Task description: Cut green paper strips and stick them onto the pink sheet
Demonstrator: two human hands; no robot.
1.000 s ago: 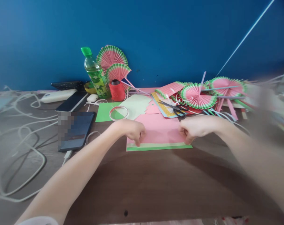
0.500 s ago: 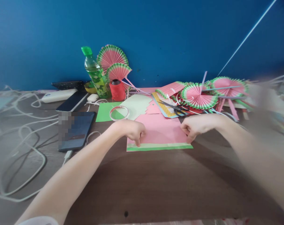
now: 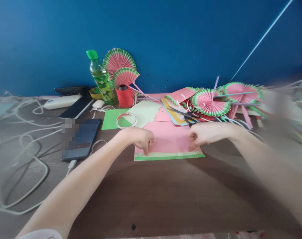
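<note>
While the left hand (image 3: 142,137) rests at the near left part of the pink paper (image 3: 169,136), the right hand (image 3: 204,132) has just shifted inward from the sheet's right edge. That leaves the right end of the green strip (image 3: 170,158) and the pale strip above it in clearer view, and suggests that the right side is now steadied less at its edge than on the pink surface, with the left fingertip serving as the anchor.

The paper lies flat on the brown table (image 3: 151,192), directly in front of the person, its striped edge nearest. The left hand is loosely curled, one fingertip down on the pale band near its left end. The right hand is curled too, but its fingertips are blurred; whether they press, pinch or merely hover over the paper cannot be told.

Compared with half a second ago, the right fingers sit farther left and slightly higher, off the corner. The left hand and the sheet look practically unmoved. The scissors (image 3: 187,115) behind the paper, the phone (image 3: 87,139) at the left and the folded fans (image 3: 210,103) keep their places.
</note>
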